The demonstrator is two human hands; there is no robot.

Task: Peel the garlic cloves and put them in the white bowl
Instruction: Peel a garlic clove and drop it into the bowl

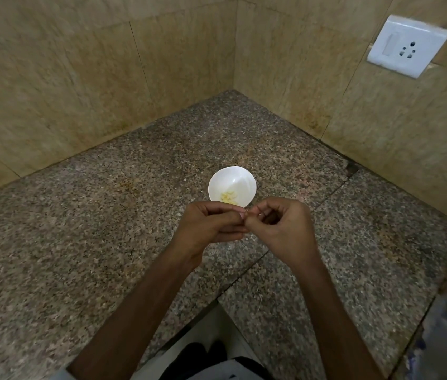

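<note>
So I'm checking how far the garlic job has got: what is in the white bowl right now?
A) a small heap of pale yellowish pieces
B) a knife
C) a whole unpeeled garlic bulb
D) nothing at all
A: the white bowl holds a small heap of pale yellowish pieces in the near part of its bottom, and the rest of its inside is bare white.
</note>
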